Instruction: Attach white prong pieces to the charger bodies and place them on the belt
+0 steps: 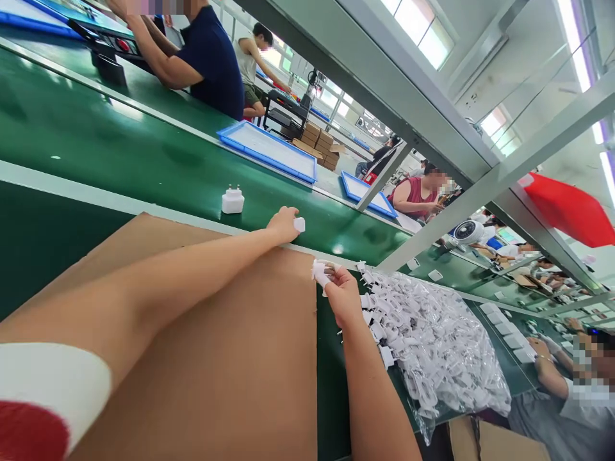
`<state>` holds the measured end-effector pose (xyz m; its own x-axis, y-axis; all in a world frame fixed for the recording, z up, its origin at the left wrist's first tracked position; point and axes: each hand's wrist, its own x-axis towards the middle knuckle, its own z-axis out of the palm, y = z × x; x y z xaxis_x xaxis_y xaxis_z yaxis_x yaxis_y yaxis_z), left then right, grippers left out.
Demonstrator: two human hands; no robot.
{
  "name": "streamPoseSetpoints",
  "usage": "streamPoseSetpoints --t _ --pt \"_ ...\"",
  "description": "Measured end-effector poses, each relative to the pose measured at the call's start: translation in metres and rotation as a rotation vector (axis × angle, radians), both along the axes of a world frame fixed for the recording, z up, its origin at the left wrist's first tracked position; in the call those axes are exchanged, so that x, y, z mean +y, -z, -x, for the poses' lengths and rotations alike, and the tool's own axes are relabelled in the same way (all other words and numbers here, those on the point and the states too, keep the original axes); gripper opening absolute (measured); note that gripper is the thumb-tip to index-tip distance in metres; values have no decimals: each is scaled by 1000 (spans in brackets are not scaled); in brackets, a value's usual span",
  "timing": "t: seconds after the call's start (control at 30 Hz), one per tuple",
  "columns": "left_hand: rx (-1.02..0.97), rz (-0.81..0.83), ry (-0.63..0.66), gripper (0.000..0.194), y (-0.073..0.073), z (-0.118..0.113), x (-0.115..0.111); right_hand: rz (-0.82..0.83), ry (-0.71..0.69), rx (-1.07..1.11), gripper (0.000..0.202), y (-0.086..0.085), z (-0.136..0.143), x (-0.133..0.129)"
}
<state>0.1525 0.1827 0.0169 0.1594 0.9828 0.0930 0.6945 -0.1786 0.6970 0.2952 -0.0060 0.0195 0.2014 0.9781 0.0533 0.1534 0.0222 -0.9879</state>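
My left hand [282,225] is closed on a small white charger piece [300,225] over the near edge of the green conveyor belt [182,163]. Most of that piece is hidden by the fingers. Just past the corner of a brown cardboard sheet [240,339], my right hand [343,294] grips white plug parts [320,271] between its fingertips; how many, I cannot tell. To its right lies a big heap of similar white plug parts [423,333], spread on and in a clear plastic bag. A white charger [233,201] stands on the belt with its two pins up.
Blue-rimmed trays [269,151] sit along the belt's far side. A slanting metal post [432,230] rises behind the heap. White charger pieces [504,330] stand in a row at right, near a co-worker's hand [541,349]. Another person in navy [216,61] works across the belt.
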Motion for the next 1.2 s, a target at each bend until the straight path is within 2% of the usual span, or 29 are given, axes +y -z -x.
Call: streamPoseSetpoints --t 0.07,0.1,0.2,0.27,0.37,0.43,0.6,0.7,0.8,0.93,1.03,1.1,1.2 --pt "-67 1 19 66 4 10 -16 25 14 101 35 -4 -1 -1" --pt "-91 10 30 63 6 17 -28 38 20 157 35 -6 -2 -2" --pt "-249 72 103 47 18 39 -74 99 -11 320 40 -9 -2 -3" --pt "-411 126 193 44 27 52 -108 125 -46 376 46 -10 1 -5" --pt "-470 96 266 40 36 64 -146 99 -62 314 47 -10 7 -7" --pt "-431 48 293 37 39 67 -157 78 -55 211 40 -8 11 -8" --pt "-380 -42 455 39 38 70 -154 25 -105 -86 40 -6 16 -15" --pt "-379 -42 494 36 37 71 -150 -149 -36 -513 20 -6 18 -22" --pt "-403 -24 496 35 38 71 -149 -331 -69 -769 23 -2 21 -25" --pt "-409 -12 502 33 41 71 -148 -364 -158 -786 34 5 25 -19" --pt "-408 4 504 33 41 72 -147 -298 -127 -717 27 7 27 -14" --pt "-405 12 501 33 41 72 -147 -255 -52 -586 20 7 30 -13" --pt "-387 12 495 32 40 72 -147 -142 30 -284 28 4 32 -13"
